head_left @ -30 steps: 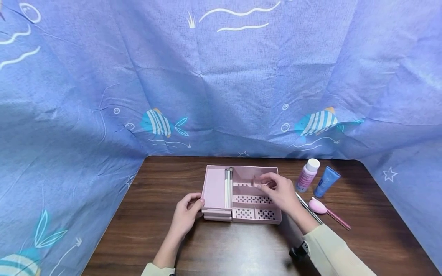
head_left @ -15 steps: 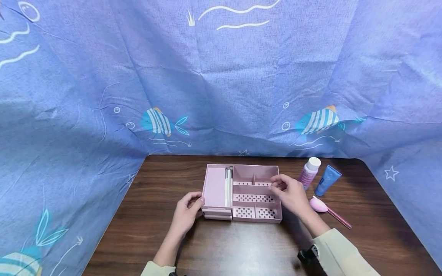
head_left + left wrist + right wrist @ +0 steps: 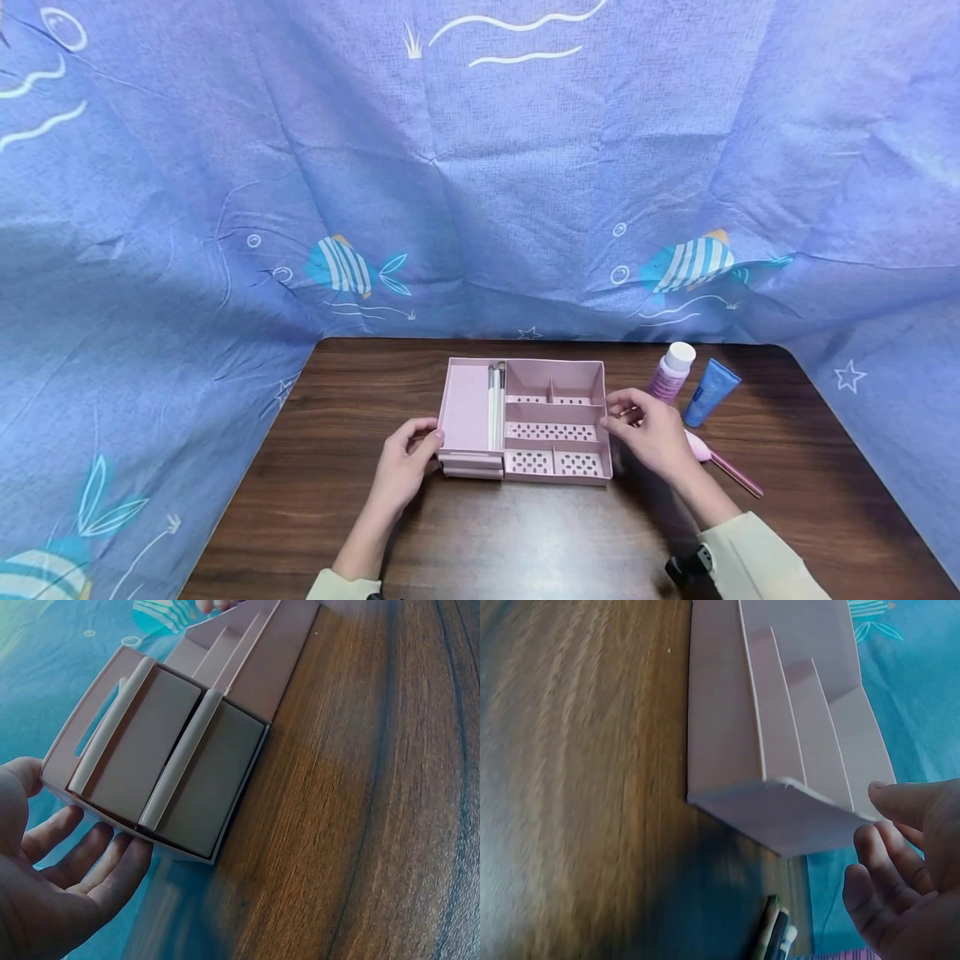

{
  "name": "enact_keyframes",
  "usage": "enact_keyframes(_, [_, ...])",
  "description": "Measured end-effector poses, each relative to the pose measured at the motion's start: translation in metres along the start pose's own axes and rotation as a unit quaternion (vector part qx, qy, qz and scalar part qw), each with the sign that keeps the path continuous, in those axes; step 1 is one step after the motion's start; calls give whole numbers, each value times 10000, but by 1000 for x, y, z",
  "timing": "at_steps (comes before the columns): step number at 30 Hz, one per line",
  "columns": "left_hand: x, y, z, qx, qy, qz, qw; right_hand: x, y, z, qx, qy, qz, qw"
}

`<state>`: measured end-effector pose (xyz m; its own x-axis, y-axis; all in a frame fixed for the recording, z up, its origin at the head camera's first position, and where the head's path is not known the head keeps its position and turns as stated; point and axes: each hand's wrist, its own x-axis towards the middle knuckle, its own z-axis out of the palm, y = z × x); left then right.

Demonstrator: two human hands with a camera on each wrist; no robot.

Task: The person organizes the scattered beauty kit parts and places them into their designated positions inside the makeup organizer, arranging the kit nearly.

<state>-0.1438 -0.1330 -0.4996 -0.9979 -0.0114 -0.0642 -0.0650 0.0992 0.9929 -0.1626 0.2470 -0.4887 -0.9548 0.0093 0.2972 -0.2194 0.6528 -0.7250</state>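
Note:
A pink desk organizer [image 3: 557, 422] stands mid-table with open compartments on its right; several slim brushes [image 3: 497, 408] lie in a narrow slot beside its flat-topped left part. Two drawer fronts [image 3: 142, 742] show in the left wrist view. My left hand [image 3: 400, 467] holds the organizer's left side, thumb at the top edge and fingers along the outer wall. My right hand [image 3: 656, 433] is at the right wall, fingers loosely bent, thumb tip by the rim [image 3: 821, 797]. Whether it presses the wall I cannot tell; nothing is in it.
Behind the right hand stand a pink bottle [image 3: 670, 375] with a white cap and a blue tube [image 3: 712, 393]. A pink-headed wand [image 3: 731, 471] lies to their front, partly hidden. Stick ends [image 3: 774, 930] show beside the organizer. A blue fish-print cloth [image 3: 480, 208] hangs behind the table.
My right hand has moved right, from over the rear compartments to the organizer's right rim, and now covers part of the pink-headed wand. The left hand and the organizer have not visibly moved.

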Motion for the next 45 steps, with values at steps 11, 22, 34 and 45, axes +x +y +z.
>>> enact_keyframes(11, [-1,0,-1,-8,5,-8,10000,-8,16,-8,-510,-433,210,9975])
enact_keyframes(22, [0,1,-1,-72,-9,-9,10000,-13,24,-8,-1008,-711,517,9910])
enact_keyframes(34, [0,0,0,-57,-6,21,10000,-11,27,-6,-1326,-897,568,9855])
enact_keyframes(45, [2,0,1,-57,40,1,10000,-9,26,-4,-1612,-987,518,9806])
